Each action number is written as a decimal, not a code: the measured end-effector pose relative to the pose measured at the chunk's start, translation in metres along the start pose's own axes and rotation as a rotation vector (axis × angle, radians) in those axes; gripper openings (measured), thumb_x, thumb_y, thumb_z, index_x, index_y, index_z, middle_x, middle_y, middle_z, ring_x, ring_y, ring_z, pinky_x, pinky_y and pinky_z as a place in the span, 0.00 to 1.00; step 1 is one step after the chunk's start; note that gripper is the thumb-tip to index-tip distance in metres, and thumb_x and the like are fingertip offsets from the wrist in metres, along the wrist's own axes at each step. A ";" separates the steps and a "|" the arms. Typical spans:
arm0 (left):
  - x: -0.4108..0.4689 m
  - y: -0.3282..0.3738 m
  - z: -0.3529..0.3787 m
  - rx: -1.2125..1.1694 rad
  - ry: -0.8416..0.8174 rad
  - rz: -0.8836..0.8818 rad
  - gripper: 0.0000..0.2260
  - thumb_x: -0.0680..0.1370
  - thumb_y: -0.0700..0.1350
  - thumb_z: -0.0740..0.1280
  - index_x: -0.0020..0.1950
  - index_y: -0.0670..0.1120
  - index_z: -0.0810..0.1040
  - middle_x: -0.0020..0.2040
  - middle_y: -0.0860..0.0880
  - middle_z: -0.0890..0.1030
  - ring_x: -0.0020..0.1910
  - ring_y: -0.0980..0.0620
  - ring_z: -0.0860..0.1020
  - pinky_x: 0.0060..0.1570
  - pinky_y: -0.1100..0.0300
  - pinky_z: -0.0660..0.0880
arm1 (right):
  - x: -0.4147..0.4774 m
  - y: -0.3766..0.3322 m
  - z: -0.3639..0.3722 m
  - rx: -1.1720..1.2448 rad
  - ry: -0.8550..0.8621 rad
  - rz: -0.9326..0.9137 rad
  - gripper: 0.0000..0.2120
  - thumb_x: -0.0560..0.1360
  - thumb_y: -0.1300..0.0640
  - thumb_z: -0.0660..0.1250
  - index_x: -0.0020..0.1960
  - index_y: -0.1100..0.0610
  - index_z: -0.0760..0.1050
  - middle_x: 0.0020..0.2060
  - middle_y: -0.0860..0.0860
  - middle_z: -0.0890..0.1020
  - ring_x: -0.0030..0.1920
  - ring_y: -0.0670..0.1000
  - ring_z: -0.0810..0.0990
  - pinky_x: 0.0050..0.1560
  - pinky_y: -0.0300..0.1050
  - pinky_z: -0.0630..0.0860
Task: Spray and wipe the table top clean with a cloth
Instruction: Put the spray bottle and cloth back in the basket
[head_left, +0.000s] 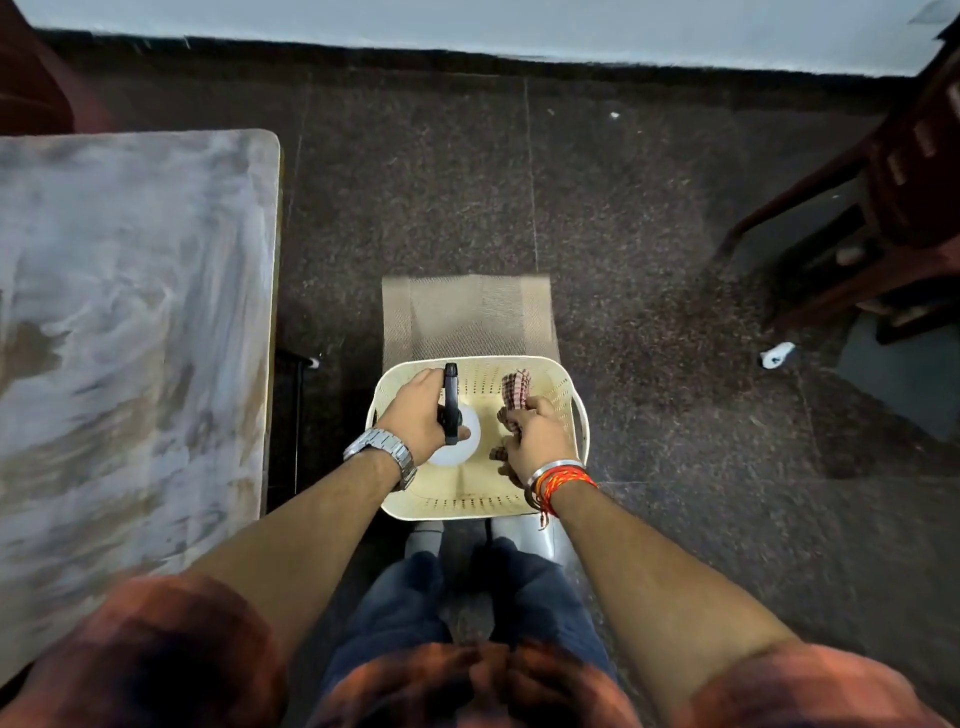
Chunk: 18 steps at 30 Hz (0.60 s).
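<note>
**Spotter:** What have the hands got?

**Operator:** On my feed, my left hand (415, 410) is wrapped round the spray bottle (451, 402). The fingers curl at its black trigger head, and the white body stands below it. My right hand (535, 436) is bunched on the checked cloth (515, 389). One end pokes out past the knuckles and another bit shows under the palm. Both things sit side by side inside the cream basket (457, 512).

**Spotter:** And around that?

**Operator:** The basket rests on a woven stool seat (467, 317) straight ahead of me, towards its near edge. The worktop (130, 338) I'm meant to clean is off to my left, apart from the stool, and its surface is streaked and smeary. Dark speckled floor (649, 260) runs between them.

**Spotter:** What could go wrong?

**Operator:** Mostly the lift. The basket looks light. If the bottle's base or the cloth's loose end catches the perforated wall as I raise both hands together, I could drag the basket off the seat.

I also can't tell whether a finger lies on the trigger. If one does, squeezing too hard on the way up would spray into the basket or onto my legs, not the worktop.

Then there's the swing left. The worktop's rounded corner sits between me and the surface, so a low carry could knock the bottle against it.

The cloth is only part gathered. With a slack hold the trailing end could slip and land on the floor, and then I'd be wiping grit across the top.
</note>
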<state>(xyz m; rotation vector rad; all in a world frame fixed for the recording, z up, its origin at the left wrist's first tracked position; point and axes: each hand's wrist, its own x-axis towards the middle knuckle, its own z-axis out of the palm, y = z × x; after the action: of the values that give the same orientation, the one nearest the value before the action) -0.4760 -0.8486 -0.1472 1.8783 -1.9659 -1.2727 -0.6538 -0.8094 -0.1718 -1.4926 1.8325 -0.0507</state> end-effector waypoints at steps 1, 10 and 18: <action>0.004 -0.003 0.005 0.000 -0.021 -0.014 0.23 0.68 0.39 0.81 0.58 0.44 0.74 0.55 0.47 0.76 0.46 0.48 0.80 0.51 0.54 0.79 | 0.007 0.004 0.003 -0.009 -0.041 0.005 0.18 0.76 0.64 0.63 0.65 0.59 0.76 0.73 0.54 0.59 0.59 0.60 0.78 0.59 0.48 0.75; 0.018 -0.030 0.001 -0.006 -0.162 -0.228 0.36 0.64 0.35 0.80 0.69 0.48 0.71 0.60 0.45 0.80 0.55 0.42 0.81 0.55 0.46 0.81 | 0.040 0.010 -0.007 -0.153 -0.169 -0.111 0.20 0.76 0.58 0.65 0.67 0.61 0.72 0.75 0.57 0.59 0.72 0.59 0.64 0.70 0.45 0.63; 0.068 -0.005 -0.061 -0.053 0.230 -0.160 0.11 0.69 0.36 0.64 0.40 0.54 0.76 0.40 0.52 0.83 0.39 0.50 0.80 0.48 0.57 0.81 | 0.093 -0.020 -0.060 -0.051 0.264 -0.342 0.08 0.76 0.56 0.65 0.49 0.60 0.78 0.47 0.57 0.77 0.45 0.59 0.78 0.45 0.49 0.75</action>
<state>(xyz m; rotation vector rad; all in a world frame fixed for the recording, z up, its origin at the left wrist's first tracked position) -0.4489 -0.9361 -0.1414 2.0861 -1.6812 -1.0771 -0.6737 -0.9197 -0.1682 -1.8960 1.7663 -0.3848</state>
